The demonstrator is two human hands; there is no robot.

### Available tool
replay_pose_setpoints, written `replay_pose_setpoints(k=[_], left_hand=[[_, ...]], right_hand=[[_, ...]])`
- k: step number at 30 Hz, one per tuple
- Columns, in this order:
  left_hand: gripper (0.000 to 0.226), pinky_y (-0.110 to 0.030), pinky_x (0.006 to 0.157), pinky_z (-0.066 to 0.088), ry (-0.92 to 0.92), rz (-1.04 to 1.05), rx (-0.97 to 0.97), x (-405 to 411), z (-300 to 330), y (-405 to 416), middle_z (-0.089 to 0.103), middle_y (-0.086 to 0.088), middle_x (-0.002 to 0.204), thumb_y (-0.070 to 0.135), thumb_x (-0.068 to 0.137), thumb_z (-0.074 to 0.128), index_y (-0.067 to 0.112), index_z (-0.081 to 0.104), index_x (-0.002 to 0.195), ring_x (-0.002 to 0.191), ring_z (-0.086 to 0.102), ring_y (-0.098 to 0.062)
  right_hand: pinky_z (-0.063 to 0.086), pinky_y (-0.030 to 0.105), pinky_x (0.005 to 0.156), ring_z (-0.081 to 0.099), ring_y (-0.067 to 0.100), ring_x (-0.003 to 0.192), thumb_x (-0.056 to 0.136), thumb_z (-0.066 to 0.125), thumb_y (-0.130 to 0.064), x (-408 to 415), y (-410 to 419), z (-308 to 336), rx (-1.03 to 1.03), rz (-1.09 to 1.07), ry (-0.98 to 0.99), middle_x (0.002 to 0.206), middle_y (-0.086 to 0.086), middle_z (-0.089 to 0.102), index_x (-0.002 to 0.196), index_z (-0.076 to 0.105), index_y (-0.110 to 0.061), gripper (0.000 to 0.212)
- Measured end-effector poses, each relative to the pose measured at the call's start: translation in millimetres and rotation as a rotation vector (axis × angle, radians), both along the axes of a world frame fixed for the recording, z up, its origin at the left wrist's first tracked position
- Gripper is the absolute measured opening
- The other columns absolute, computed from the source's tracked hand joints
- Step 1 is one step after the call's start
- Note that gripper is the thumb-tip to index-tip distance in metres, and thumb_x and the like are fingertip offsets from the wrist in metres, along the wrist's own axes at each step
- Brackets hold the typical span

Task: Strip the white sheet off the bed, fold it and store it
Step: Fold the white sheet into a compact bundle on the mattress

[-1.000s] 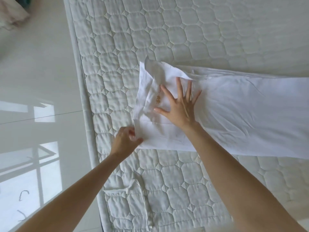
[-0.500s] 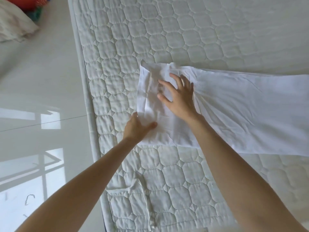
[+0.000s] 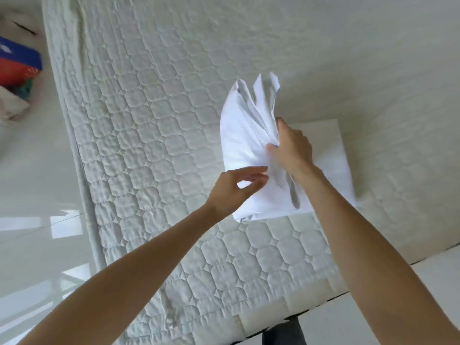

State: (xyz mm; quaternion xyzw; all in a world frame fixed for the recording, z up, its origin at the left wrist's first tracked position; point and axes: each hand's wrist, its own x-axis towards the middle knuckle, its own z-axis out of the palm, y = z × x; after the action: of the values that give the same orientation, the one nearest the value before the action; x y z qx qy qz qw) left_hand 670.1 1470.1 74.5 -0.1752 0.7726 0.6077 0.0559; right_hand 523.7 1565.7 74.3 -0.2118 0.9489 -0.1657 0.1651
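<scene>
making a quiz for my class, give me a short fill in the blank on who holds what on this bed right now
1. The right hand grips the folded white ____ and lifts one end of it.
2. The left hand reaches toward it with ____ fingers, holding nothing.
3. Under the hands lies a bare ____ mattress.
4. A red and blue item sits on the ____ beside the bed.

Missing words: sheet; open; quilted; floor

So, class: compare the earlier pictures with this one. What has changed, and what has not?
The right hand, earlier flat on the sheet, now grips its end and has lifted it over to the right. The left hand has let go. The sheet's far part still lies on the mattress.
</scene>
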Motion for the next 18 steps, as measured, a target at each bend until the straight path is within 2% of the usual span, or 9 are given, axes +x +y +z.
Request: replay_pose_setpoints(k=[3,5,6,8,10,12,15,18], left_hand=[[0.051,-0.026,0.092,0.044,0.043,0.097,-0.266,-38.2,-18.7,23.5,0.059,0.005,0.121,0.026,0.085,0.065,0.027,0.048,0.132,0.106,0.057,-0.010],[0.070,-0.034,0.097,0.042,-0.037,0.049,-0.495,-55.7,-44.5,29.4,0.044,-0.004,0.137,0.030,0.082,0.068,0.031,0.033,0.141,0.120,0.046,-0.020],[0.078,-0.040,0.100,0.041,-0.119,0.020,-0.550,-62.6,-59.8,33.3,0.036,-0.008,0.143,0.034,0.080,0.070,0.033,0.026,0.144,0.126,0.041,-0.026],[0.092,-0.047,0.104,0.037,-0.317,0.015,-0.502,-76.2,-89.4,46.9,0.020,-0.016,0.150,0.043,0.074,0.072,0.040,0.014,0.145,0.131,0.035,-0.034],[0.102,-0.045,0.102,0.035,-0.443,0.031,-0.404,-84.7,-114.7,63.1,0.015,-0.019,0.151,0.048,0.070,0.074,0.042,0.005,0.145,0.131,0.035,-0.035],[0.106,-0.041,0.097,0.037,-0.446,0.073,-0.338,-90.2,-131.7,74.4,0.024,-0.019,0.147,0.045,0.070,0.076,0.041,0.002,0.146,0.130,0.035,-0.035],[0.108,-0.042,0.097,0.037,-0.438,0.157,-0.279,-93.7,-143.4,83.3,0.032,-0.020,0.143,0.043,0.070,0.076,0.043,-0.001,0.145,0.131,0.034,-0.035],[0.108,-0.046,0.101,0.034,-0.416,0.220,-0.342,-88.3,-144.3,83.4,0.023,-0.016,0.147,0.053,0.066,0.075,0.046,0.002,0.144,0.133,0.030,-0.035]], right_hand=[[0.034,0.034,0.073,0.056,0.038,0.097,0.087,0.049,-0.014,-44.8,87.6,-11.6,0.058,-0.047,0.038,0.102,0.015,0.063,0.139,0.030,-0.025,0.057],[0.038,0.036,0.077,0.057,0.038,0.096,0.090,0.048,-0.013,-64.9,132.7,-27.8,0.090,-0.080,0.073,0.103,0.016,0.064,0.144,0.023,-0.030,0.063],[0.040,0.038,0.080,0.057,0.039,0.097,0.091,0.049,-0.014,-74.3,151.6,-37.7,0.110,-0.103,0.071,0.106,0.017,0.064,0.146,0.021,-0.029,0.063],[0.041,0.039,0.080,0.057,0.039,0.100,0.093,0.050,-0.020,-94.1,185.2,-66.8,0.151,-0.148,0.008,0.111,0.019,0.063,0.147,0.016,-0.024,0.064],[0.041,0.036,0.074,0.058,0.039,0.097,0.093,0.051,-0.029,-106.1,207.8,-95.4,0.151,-0.206,-0.105,0.111,0.020,0.063,0.149,0.006,-0.022,0.072],[0.041,0.037,0.076,0.058,0.038,0.102,0.090,0.054,-0.042,-108.9,217.3,-116.7,0.083,-0.244,-0.156,0.120,0.019,0.058,0.149,-0.003,-0.019,0.086],[0.039,0.045,0.090,0.050,0.037,0.116,0.081,0.060,-0.055,-107.1,210.5,-132.1,-0.008,-0.161,-0.161,0.138,0.017,0.042,0.149,-0.006,-0.017,0.103],[0.041,0.045,0.087,0.053,0.036,0.104,0.084,0.063,-0.040,-100.7,188.9,-131.6,-0.041,0.027,0.000,0.128,0.017,0.045,0.149,-0.005,-0.025,0.095]])
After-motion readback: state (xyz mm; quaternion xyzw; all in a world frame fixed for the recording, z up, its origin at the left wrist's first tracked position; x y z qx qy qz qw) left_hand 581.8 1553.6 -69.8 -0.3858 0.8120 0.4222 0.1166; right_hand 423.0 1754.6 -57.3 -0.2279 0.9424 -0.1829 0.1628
